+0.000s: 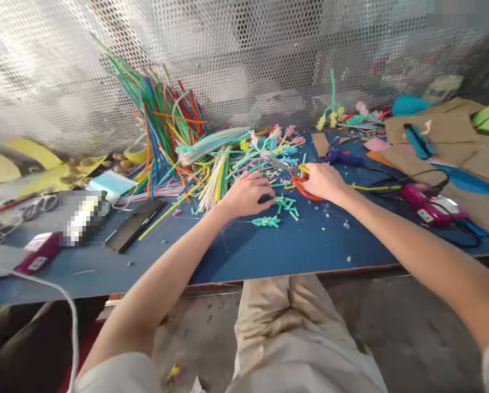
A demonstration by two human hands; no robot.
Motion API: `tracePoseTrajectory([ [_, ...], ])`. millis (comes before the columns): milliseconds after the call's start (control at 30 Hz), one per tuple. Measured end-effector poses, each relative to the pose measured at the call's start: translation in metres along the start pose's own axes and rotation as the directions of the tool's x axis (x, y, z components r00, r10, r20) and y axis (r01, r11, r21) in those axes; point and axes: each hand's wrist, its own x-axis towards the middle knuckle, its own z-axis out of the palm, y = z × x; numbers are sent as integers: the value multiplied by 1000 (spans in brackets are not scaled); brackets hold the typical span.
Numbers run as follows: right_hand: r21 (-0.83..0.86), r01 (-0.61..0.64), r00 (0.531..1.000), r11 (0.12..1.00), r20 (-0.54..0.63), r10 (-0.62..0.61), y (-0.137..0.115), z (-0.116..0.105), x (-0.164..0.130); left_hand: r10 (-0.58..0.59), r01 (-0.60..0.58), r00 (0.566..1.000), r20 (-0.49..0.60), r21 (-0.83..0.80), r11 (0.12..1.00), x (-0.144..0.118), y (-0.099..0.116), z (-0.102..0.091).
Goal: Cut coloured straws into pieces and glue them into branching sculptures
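Observation:
In my right hand point(324, 183) is a pair of scissors point(304, 188) with orange-red handles, blades pointing left over the pile. A yellow piece shows by those fingers; whether it belongs to the scissors I cannot tell. My left hand point(248, 194) hovers low over the table, fingers curved and thumb apart, its tips beside short green pipe cleaner pieces point(285, 204). Just in front of it lies a green leafy sprig point(266, 221). Behind both hands spread pipe cleaner flowers point(275, 143) in pink, yellow and blue, plus a pale bundle of pipe cleaners point(215, 144).
A tall bunch of coloured pipe cleaners point(162, 120) leans against the perforated metal screen point(269, 65). Left are a phone point(135, 225) and a face mask point(111, 185). Right are a purple-blue glue gun point(345, 156), a magenta device point(430, 204) with black cords, and cardboard point(449, 125).

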Motion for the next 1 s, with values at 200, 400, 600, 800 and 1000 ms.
tracePoseTrajectory([
  [200, 41, -15, 1000, 999, 6, 14, 5, -7, -2, 31, -31, 999, -17, -10, 999, 3, 4, 2],
  [400, 126, -19, 998, 992, -56, 26, 12, -10, -1, 30, -30, 995, -96, 1, 1000, 4, 6, -1],
  [600, 447, 15, 982, 894, -175, 71, 21, -9, 3, 13, -11, 990, -143, 12, 1000, 4, 8, -5],
  [800, 934, -22, 983, 358, -45, 178, 15, -5, 7, 55, -60, 991, -121, -36, 998, 4, 11, -3],
  [1000, 997, -75, 949, -15, 76, 305, 9, -7, 6, 111, -116, 990, -83, -55, 992, 4, 11, -1],
])
